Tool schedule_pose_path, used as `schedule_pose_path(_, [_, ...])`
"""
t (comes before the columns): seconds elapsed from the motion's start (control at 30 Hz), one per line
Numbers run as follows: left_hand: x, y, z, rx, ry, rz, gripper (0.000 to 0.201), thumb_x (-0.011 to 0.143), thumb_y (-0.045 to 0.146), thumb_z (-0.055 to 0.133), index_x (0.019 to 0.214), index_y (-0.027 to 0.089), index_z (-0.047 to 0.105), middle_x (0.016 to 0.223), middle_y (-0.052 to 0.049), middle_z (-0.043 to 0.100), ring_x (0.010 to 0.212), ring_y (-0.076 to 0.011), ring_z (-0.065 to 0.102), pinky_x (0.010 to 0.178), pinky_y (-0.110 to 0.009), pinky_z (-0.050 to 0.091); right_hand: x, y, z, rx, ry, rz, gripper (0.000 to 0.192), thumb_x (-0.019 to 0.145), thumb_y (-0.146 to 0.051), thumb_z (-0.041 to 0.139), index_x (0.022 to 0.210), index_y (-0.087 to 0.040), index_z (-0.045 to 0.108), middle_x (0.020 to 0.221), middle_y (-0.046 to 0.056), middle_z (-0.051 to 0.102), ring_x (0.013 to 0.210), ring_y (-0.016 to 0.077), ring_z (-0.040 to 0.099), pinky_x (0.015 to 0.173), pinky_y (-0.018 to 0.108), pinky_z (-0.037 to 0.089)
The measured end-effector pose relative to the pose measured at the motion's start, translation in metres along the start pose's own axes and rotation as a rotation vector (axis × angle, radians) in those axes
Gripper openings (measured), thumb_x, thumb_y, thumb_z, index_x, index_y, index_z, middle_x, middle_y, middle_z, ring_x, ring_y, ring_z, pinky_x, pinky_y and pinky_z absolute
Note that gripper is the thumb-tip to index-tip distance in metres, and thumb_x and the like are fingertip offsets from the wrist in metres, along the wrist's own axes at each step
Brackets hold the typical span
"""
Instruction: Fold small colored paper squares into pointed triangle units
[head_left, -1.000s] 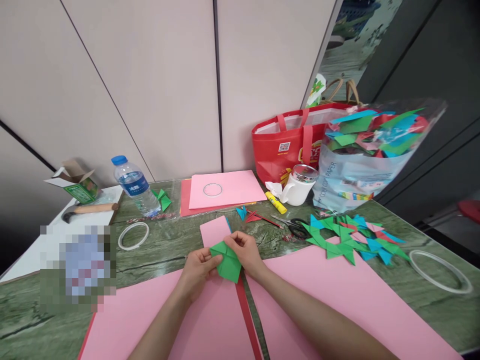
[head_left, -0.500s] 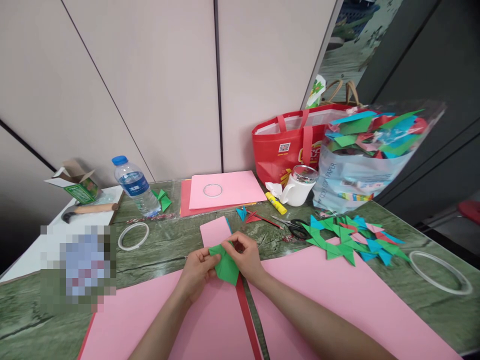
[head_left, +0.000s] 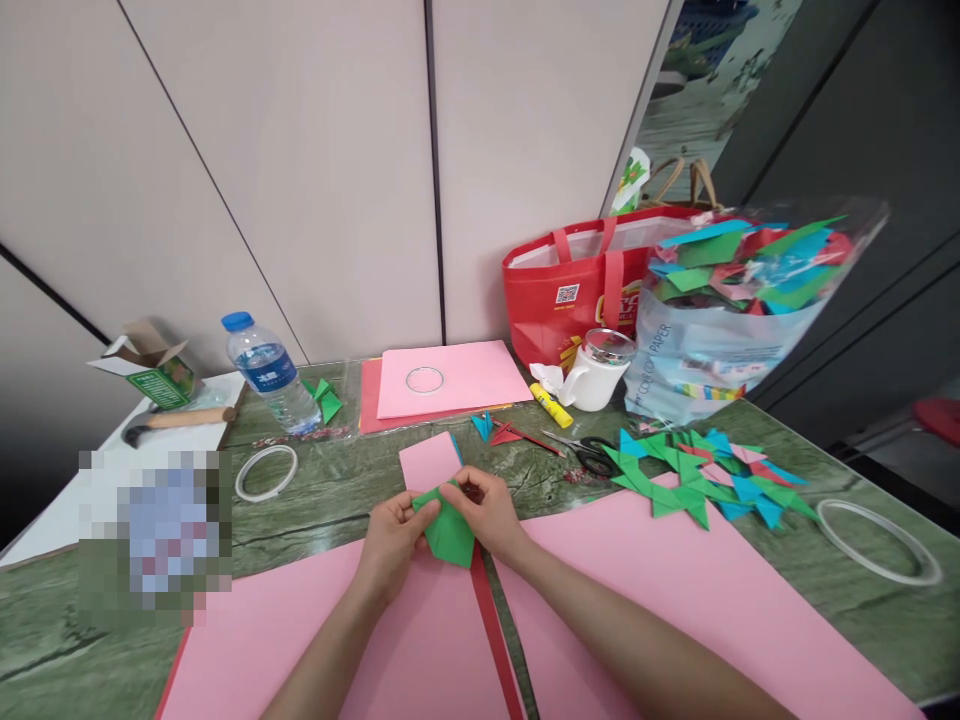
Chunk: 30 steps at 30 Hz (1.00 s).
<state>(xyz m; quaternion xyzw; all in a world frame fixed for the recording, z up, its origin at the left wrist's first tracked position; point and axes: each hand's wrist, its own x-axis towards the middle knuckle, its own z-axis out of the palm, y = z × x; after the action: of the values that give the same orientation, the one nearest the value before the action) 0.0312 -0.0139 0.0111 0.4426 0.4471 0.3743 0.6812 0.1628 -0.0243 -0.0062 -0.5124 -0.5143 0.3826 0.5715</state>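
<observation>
The green paper (head_left: 451, 540) is between your 2 hands, just above the pink sheets (head_left: 255, 610) on the bench (head_left: 330, 460). Your left hand (head_left: 394, 540) has its grip pinched on the paper's left side; your right hand (head_left: 492, 512) has its grip pinched on the upper edge. You appear to be mid-fold; the next move likely calls for matching edges, then pressing the crease firmly. Beyond lies a small pink paper (head_left: 427, 462), with scissors (head_left: 598, 457) off to the right.

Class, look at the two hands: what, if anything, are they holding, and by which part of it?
A piece of green paper: the left hand pinches it near its upper left edge, the right hand near its upper right.
</observation>
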Motion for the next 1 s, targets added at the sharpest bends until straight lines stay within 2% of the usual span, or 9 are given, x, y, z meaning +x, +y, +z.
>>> schedule_pose_path(0.2, [0.001, -0.002, 0.000, 0.005, 0.009, -0.003, 0.033, 0.053, 0.038, 0.073, 0.069, 0.011, 0.062, 0.046, 0.001, 0.056, 0.043, -0.0115, 0.052, 0.043, -0.021, 0.038, 0.000, 0.001, -0.003, 0.039, -0.062, -0.001, 0.020, 0.072, -0.031, 0.055, 0.059, -0.016, 0.052, 0.055, -0.004, 0.046, 0.051, 0.0094, 0.040, 0.049, 0.021, 0.032])
schedule_pose_path(0.5, [0.000, 0.000, 0.001, 0.002, 0.046, 0.009, 0.027, 0.056, 0.033, 0.072, 0.067, 0.012, 0.060, 0.048, 0.001, 0.059, 0.040, -0.0084, 0.049, 0.041, -0.019, 0.036, 0.001, 0.004, -0.001, 0.086, -0.078, 0.028, 0.019, 0.072, -0.032, 0.056, 0.062, -0.016, 0.053, 0.057, -0.003, 0.049, 0.053, 0.0099, 0.044, 0.049, 0.021, 0.037])
schedule_pose_path(0.63, [0.003, 0.004, -0.004, -0.017, 0.142, 0.042, 0.031, 0.053, 0.034, 0.073, 0.070, 0.012, 0.060, 0.047, 0.002, 0.059, 0.041, -0.0100, 0.051, 0.041, -0.020, 0.039, 0.003, 0.008, 0.001, 0.156, -0.132, 0.041, 0.016, 0.072, -0.031, 0.056, 0.080, -0.017, 0.055, 0.070, 0.000, 0.056, 0.063, 0.0121, 0.052, 0.057, 0.023, 0.043])
schedule_pose_path(0.7, [0.004, 0.007, -0.007, -0.025, 0.200, 0.066, 0.038, 0.052, 0.034, 0.074, 0.079, 0.011, 0.060, 0.048, 0.002, 0.060, 0.041, -0.0111, 0.052, 0.042, -0.021, 0.041, 0.003, 0.010, 0.002, 0.193, -0.116, 0.046, 0.020, 0.070, -0.028, 0.058, 0.087, -0.019, 0.051, 0.074, 0.000, 0.056, 0.065, 0.0122, 0.054, 0.058, 0.023, 0.044])
schedule_pose_path(0.77, [0.005, 0.010, -0.009, -0.010, 0.252, 0.110, 0.050, 0.053, 0.033, 0.074, 0.095, 0.012, 0.057, 0.051, 0.001, 0.061, 0.041, -0.0109, 0.053, 0.042, -0.020, 0.041, 0.003, 0.012, 0.002, 0.210, -0.111, 0.050, 0.017, 0.069, -0.026, 0.059, 0.082, -0.018, 0.051, 0.070, -0.002, 0.054, 0.061, 0.0111, 0.053, 0.054, 0.021, 0.043])
schedule_pose_path(0.83, [0.003, 0.013, -0.009, 0.006, 0.268, 0.167, 0.062, 0.058, 0.032, 0.072, 0.113, 0.014, 0.048, 0.057, 0.000, 0.063, 0.045, -0.0111, 0.054, 0.043, -0.020, 0.042, 0.003, 0.013, 0.002, 0.204, -0.107, 0.052, 0.011, 0.069, -0.025, 0.058, 0.075, -0.017, 0.052, 0.066, -0.002, 0.054, 0.058, 0.0108, 0.052, 0.053, 0.021, 0.042])
schedule_pose_path(0.93, [0.000, 0.016, -0.006, -0.026, 0.174, 0.238, 0.070, 0.064, 0.031, 0.067, 0.125, 0.020, 0.036, 0.079, -0.005, 0.066, 0.063, -0.0154, 0.060, 0.054, -0.024, 0.048, 0.003, 0.012, 0.001, 0.179, -0.042, 0.036, 0.010, 0.072, -0.025, 0.055, 0.075, -0.016, 0.058, 0.071, 0.001, 0.056, 0.062, 0.0122, 0.053, 0.055, 0.023, 0.044])
schedule_pose_path(1.0, [-0.001, 0.016, -0.004, -0.033, 0.103, 0.253, 0.067, 0.064, 0.029, 0.067, 0.124, 0.022, 0.039, 0.093, -0.007, 0.065, 0.074, -0.0181, 0.061, 0.061, -0.027, 0.049, 0.004, 0.011, 0.000, 0.160, -0.012, 0.005, 0.011, 0.073, -0.024, 0.054, 0.077, -0.017, 0.060, 0.076, 0.002, 0.056, 0.066, 0.0130, 0.054, 0.058, 0.024, 0.045])
